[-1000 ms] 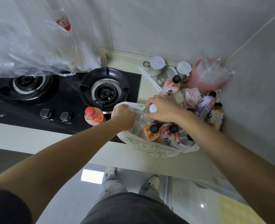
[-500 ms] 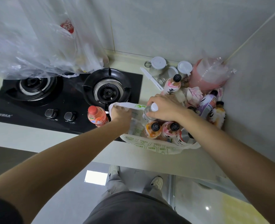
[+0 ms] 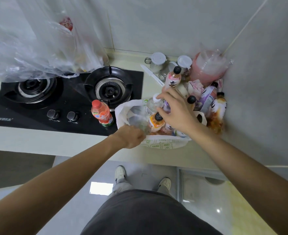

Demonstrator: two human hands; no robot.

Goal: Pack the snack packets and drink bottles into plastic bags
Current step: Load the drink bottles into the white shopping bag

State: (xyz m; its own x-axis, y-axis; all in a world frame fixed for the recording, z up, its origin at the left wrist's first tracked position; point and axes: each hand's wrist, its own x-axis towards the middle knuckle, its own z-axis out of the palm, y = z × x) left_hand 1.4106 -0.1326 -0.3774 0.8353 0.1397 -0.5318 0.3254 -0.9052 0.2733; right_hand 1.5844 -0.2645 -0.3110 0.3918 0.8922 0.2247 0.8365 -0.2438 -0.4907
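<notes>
Beside the black two-burner gas stove [image 3: 67, 97], the left hand [image 3: 130, 136] clenches the near rim of the white printed plastic bag [image 3: 163, 144], while the right hand [image 3: 175, 111] hovers above it with loosely spread fingers at the clear white-capped bottle [image 3: 152, 105]. One orange black-capped bottle [image 3: 156, 121] stands inside the bag directly below the right hand; one red-capped orange bottle [image 3: 102, 113] stands outside, left of the bag.
</notes>
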